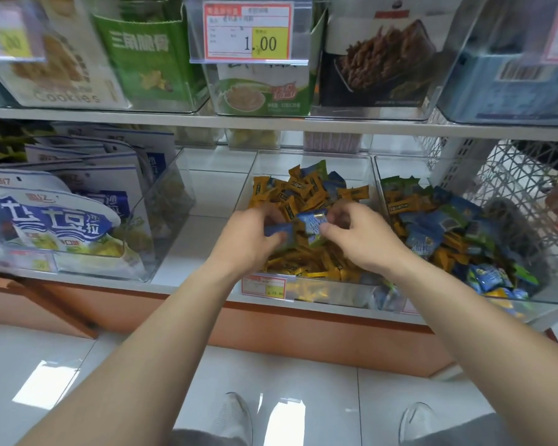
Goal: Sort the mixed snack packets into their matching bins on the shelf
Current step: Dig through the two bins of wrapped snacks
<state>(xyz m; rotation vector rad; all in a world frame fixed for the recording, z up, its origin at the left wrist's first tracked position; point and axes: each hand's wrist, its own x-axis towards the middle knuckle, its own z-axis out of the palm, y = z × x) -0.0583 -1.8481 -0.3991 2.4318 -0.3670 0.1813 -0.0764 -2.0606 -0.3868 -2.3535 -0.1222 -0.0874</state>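
Snack packets (303,201), small pillow-wrapped ones, heaped in the middle clear bin (310,156) on the lower shelf (190,284). Mostly orange in there, w/ a few blue and one green strays on top. Both hands are in the pile right now. Left hand (255,233) is curled closed around a blue packet (279,233), thumb over it. Right hand (356,233) pinches another blue packet (313,220) between thumb and fingertips, other fingers tucked.

Handling, my read: very light, crinkly film, soft contents, prob. slippery in a heap. Not fragile enough to worry about, but they slide off each other easily. Best hold looks like a pinch across the flat body or on the crimped end seal; scooping would drag neighbours along.

Bins: right-hand clear bin (379,175) holds a mix, mainly blue w/ orange and green scattered through, so it needs sorting too. Left clear bin (161,220) has big blue-white pouches (55,217) standing in a row, not part of the mix. Between left and middle bins sits bare shelf. Upper shelf carries boxed snacks behind a price tag (248,30) reading 1.00.
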